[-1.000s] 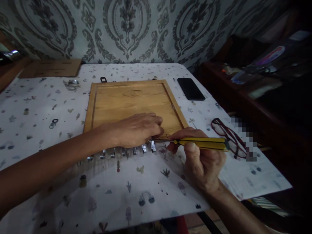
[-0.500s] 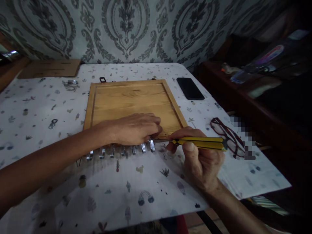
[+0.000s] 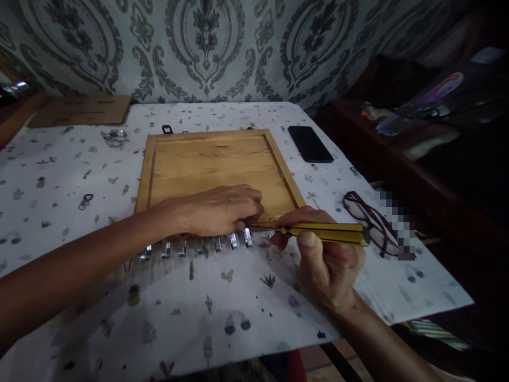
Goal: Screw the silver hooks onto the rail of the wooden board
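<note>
The left hand (image 3: 222, 209) lies palm-down in the shallow wooden tray (image 3: 207, 159) on the bench (image 3: 59, 175), fingers curled at its near rim above a row of metal hooks (image 3: 199, 246), any pinch hidden. The right hand (image 3: 326, 260) grips a yellow screwdriver (image 3: 330, 233), tip at that rim.

Board (image 3: 214, 164) is laid on the table (image 3: 59, 159), hooks (image 3: 199, 246) ranged along its near edge, screwdriver (image 3: 326, 233) held just right of them. Phone (image 3: 310, 144) is placed right of its far corner, glasses (image 3: 369, 223) right of its near corner.
</note>
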`<state>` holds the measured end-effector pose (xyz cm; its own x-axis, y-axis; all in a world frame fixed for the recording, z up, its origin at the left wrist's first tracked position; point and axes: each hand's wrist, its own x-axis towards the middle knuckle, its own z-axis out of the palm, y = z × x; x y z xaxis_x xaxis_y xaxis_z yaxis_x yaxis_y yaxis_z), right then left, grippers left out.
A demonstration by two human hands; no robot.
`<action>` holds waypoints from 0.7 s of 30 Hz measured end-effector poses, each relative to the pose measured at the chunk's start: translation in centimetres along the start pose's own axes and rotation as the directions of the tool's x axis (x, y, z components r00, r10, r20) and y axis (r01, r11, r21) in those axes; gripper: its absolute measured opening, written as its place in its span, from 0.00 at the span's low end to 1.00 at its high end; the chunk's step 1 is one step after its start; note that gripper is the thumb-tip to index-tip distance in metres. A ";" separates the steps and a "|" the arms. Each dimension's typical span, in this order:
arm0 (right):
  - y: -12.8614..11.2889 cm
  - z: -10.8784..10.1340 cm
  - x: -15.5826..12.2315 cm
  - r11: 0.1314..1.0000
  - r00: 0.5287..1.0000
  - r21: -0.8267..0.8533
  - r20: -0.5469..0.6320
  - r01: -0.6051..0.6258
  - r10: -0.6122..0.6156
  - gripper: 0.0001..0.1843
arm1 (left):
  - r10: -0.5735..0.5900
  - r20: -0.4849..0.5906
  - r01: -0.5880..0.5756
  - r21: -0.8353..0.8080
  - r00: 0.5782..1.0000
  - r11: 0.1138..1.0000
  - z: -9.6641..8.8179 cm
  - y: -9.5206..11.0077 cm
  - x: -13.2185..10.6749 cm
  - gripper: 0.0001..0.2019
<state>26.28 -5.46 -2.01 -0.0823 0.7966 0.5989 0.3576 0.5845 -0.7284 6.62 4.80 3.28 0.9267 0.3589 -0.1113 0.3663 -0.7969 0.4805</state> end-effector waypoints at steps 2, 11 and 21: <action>0.0 -0.1 -0.1 1.000 1.000 -0.005 0.005 -0.014 0.014 0.09 | 0.001 -0.003 -0.001 -0.012 1.000 1.000 0.0 -0.1 0.0 0.07; 0.2 -0.1 -0.2 1.000 1.000 0.000 0.001 -0.010 0.010 0.09 | -0.014 0.007 0.014 -0.064 1.000 0.998 -0.4 -0.3 -0.3 0.04; 0.0 -0.1 -0.3 0.998 0.998 0.002 -0.009 -0.055 0.055 0.08 | -0.082 -0.085 0.070 -0.141 0.993 0.988 -0.4 0.5 -2.0 0.06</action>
<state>26.42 -5.72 -2.13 -0.0541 0.8260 0.5610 0.3596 0.5402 -0.7608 4.93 3.90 4.09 0.8829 0.4633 -0.0759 0.4145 -0.6935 0.5893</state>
